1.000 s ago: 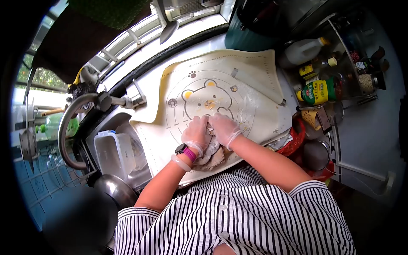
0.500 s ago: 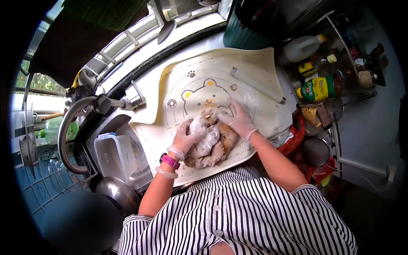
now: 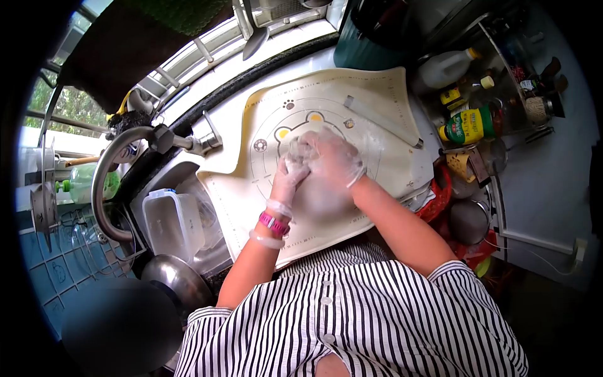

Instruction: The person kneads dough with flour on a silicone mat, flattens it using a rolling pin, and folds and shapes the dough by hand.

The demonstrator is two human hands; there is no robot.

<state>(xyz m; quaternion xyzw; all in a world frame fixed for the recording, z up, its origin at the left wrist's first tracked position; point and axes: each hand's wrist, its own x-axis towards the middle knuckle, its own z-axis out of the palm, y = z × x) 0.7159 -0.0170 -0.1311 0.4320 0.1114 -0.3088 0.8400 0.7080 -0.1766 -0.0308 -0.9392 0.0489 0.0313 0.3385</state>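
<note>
Both my hands wear clear, flour-dusted gloves and meet over the middle of the pastry mat (image 3: 239, 201). My left hand (image 3: 291, 179) has its fingers curled in at the dough. Across from it, my right hand (image 3: 339, 160) is smeared by motion, so its fingers do not show clearly. The floury dough (image 3: 323, 193) shows only as a pale blur below and between the hands, its outline unclear. A white rolling pin (image 3: 383, 122) with a dark end lies on the mat's far right part.
A curved metal faucet (image 3: 107, 179) and a sink holding a clear plastic tub (image 3: 169, 220) are at left. Below them sits a metal bowl (image 3: 176, 283). Several bottles stand at right, with a yellow-green labelled bottle (image 3: 468, 127) among them. A red bag (image 3: 441, 198) hangs by the counter edge.
Both hands have moved away from my body and closer together. The brown dough, clearly visible under them before, is now a pale blur. The view has shifted slightly.
</note>
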